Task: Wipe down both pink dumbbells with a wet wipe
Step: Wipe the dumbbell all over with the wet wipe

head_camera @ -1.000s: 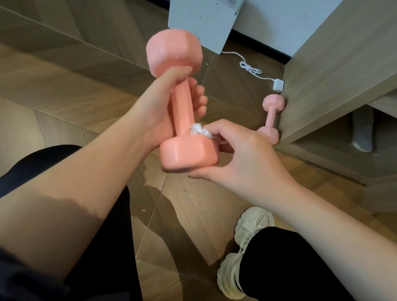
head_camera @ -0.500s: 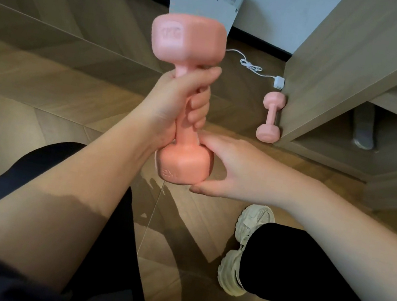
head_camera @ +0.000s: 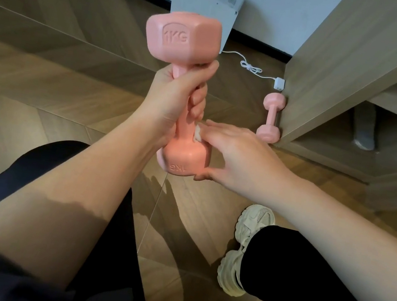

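Wood-plank floor (head_camera: 47, 70) fills the left side of the view, running up to a dark skirting strip under a pale wall, and a knee in black trousers (head_camera: 36, 175) sits low on that side. From there the left forearm reaches up the middle to the left hand (head_camera: 174, 98), whose fingers (head_camera: 200, 97) are wrapped tight round the upper part of a pink dumbbell's handle, thumb up against the underside of the top head. This held dumbbell (head_camera: 182, 38) stands close to upright in the air, tilted a little, its top head showing raised "1KG" lettering and its lower head nearest the camera. Behind the top head a flat white box (head_camera: 205, 0) leans against the wall. A small white wet wipe (head_camera: 198, 133) lies on the handle just above the lower head — the right hand (head_camera: 234, 154) presses it there with nearly straight fingers (head_camera: 220, 127), while its thumb is spread wide and touches the bottom edge of the lower head. Further right, a thin white cable (head_camera: 251, 68) runs across the floor from the box to a small white plug (head_camera: 279, 83). Just below the plug the second dumbbell (head_camera: 272, 117) lies on the floor, touching the side panel of a wooden cabinet (head_camera: 341, 56) with open shelves. Lower right, a chunky cream shoe (head_camera: 243, 248) rests on the floor under a black trouser leg.
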`<state>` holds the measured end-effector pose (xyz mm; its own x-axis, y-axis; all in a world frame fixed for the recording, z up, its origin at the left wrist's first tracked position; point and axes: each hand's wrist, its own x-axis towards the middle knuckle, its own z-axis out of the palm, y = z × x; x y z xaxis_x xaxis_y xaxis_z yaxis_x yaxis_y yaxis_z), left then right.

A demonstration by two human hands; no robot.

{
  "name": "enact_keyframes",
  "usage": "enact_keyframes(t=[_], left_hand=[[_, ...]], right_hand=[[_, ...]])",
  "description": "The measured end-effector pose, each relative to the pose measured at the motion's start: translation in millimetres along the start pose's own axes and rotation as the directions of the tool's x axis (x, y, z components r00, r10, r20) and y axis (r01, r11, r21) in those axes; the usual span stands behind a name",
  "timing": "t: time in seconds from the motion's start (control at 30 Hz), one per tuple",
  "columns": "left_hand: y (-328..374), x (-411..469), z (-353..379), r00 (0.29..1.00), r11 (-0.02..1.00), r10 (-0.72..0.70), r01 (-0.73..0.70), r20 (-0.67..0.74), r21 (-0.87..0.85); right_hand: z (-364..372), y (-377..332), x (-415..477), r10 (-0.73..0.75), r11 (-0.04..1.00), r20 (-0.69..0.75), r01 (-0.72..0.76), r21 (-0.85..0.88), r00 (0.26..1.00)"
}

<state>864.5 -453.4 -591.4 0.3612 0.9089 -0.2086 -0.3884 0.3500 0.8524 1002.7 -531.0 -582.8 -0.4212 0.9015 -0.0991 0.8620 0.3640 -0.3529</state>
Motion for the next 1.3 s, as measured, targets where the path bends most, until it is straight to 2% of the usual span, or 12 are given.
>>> enact_keyframes(t=[0.1,0.2,0.37,0.53,0.7,0.77,0.87,0.97,1.07,1.17,1.3], left_hand=[[0,1,1,1.0,1.0,0.002,-0.002,-0.021,0.009],[1,2,2,0.997,1.0,0.003,-0.002,-0.072,0.004],[2,4,8,0.988,0.999,0.024,-0.028,-0.15,-0.026],[2,5,10,0.964,0.999,0.025,-0.032,-0.265,-0.022],[-1,6,8,0.929,0.997,-0.042,0.016,-0.368,-0.074],[0,7,6,0.938,0.989,-0.102,0.059,-0.332,-0.138],[6,11,0,0.972,0.971,-0.165,0.13,-0.17,-0.201],[13,13,-7,0.988,0.967,-0.156,0.153,0.001,-0.203],[15,11,-8,0.977,0.948,-0.149,0.185,0.15,-0.261],[13,10,-7,0.977,0.952,-0.159,0.191,0.144,-0.239],[4,12,-2,0.983,0.993,-0.11,0.114,0.149,-0.019]], right_hand=[[2,0,-3,-0.006,0.991,-0.132,-0.011,-0.13,0.991],[5,-2,-7,-0.036,0.994,-0.236,0.009,-0.112,0.971],[7,-1,-3,-0.022,0.998,-0.125,0.013,-0.069,0.992],[4,0,-3,-0.103,0.983,-0.232,0.063,-0.174,0.967],[16,-3,-4,-0.017,0.99,-0.175,-0.008,-0.143,0.984],[16,0,-3,0.04,0.997,-0.201,-0.052,-0.058,0.979],[7,7,-1,0.111,0.988,-0.185,-0.088,0.126,0.976],[-6,11,-3,0.149,0.943,-0.142,-0.097,0.318,0.979],[-15,15,-7,0.125,0.871,-0.049,-0.086,0.483,0.991],[-14,16,-5,0.095,0.904,0.056,-0.11,0.413,0.994],[-5,10,1,0.035,0.957,0.153,-0.077,0.28,0.988]])
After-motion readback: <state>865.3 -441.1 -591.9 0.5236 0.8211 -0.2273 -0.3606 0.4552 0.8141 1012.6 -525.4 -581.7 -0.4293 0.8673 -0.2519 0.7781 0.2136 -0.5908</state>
